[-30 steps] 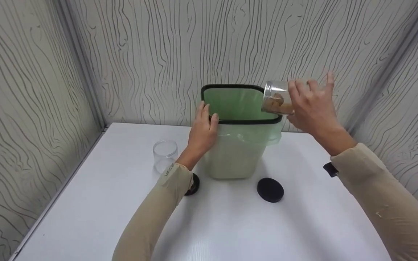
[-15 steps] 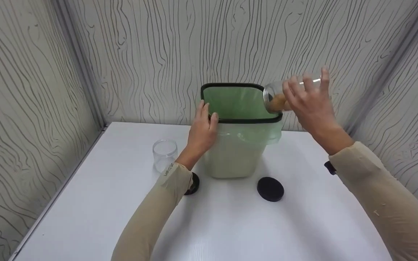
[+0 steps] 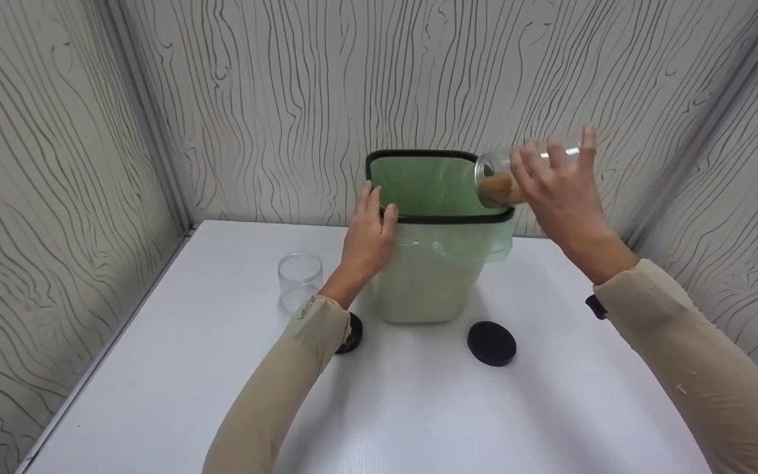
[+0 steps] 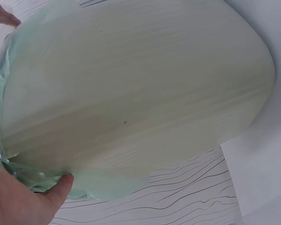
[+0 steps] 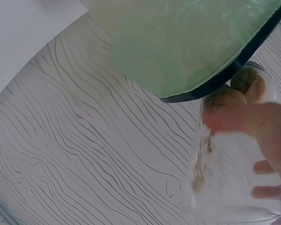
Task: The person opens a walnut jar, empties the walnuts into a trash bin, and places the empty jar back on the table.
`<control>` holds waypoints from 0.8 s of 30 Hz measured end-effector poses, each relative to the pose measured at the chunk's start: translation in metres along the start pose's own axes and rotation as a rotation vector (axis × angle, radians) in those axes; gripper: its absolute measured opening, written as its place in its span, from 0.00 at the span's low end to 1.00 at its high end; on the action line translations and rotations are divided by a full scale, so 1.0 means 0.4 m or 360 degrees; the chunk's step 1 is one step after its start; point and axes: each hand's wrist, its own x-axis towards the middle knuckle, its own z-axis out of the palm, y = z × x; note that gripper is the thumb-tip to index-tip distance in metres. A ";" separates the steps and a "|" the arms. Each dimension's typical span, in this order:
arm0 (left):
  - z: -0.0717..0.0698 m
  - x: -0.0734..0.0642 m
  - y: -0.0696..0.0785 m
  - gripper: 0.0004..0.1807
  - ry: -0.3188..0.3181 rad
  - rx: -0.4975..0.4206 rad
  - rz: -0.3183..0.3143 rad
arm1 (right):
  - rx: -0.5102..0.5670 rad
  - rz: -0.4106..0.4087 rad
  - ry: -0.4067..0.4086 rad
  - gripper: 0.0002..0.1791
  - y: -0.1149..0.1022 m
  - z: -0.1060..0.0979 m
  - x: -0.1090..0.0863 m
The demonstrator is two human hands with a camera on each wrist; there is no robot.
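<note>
A pale trash bin [image 3: 425,289] with a black rim and a green bag liner [image 3: 428,187] stands in the head view's middle. My left hand [image 3: 369,240] holds its near left rim corner; the left wrist view shows a digit against the bagged outside. My right hand [image 3: 563,187] grips a clear jar [image 3: 494,161], tipped nearly sideways with its mouth over the bin's right rim. Brown roundish pieces [image 3: 497,189] lie inside the jar near its mouth. In the right wrist view, the pieces [image 5: 224,96] show dark greenish patches, and brown smears mark the jar wall.
A second clear jar [image 3: 300,283] stands open left of the bin. One black lid [image 3: 491,343] lies in front at right; another black lid [image 3: 353,334] is partly hidden under the left forearm. The white table [image 3: 412,408] is enclosed by wood-patterned panels [image 3: 300,99].
My right hand has turned the jar further onto its side and shifted slightly left. The brown pieces have slid toward its mouth. My left hand stays on the bin's rim.
</note>
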 end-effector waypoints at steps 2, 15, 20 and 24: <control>-0.001 0.000 0.001 0.32 0.0006 -0.0009 0.0002 | -0.0040 -0.0051 0.0044 0.43 0.001 0.004 0.003; 0.002 0.002 -0.002 0.31 -0.0021 -0.0004 -0.0004 | -0.0040 -0.0278 0.0041 0.45 0.025 0.023 0.022; 0.002 0.000 0.000 0.32 -0.0030 0.0001 -0.0014 | -0.0067 -0.0381 -0.0004 0.46 0.032 0.021 0.036; 0.001 0.001 -0.001 0.32 -0.0026 0.0001 -0.0016 | -0.0082 -0.0433 0.0019 0.43 0.039 0.016 0.049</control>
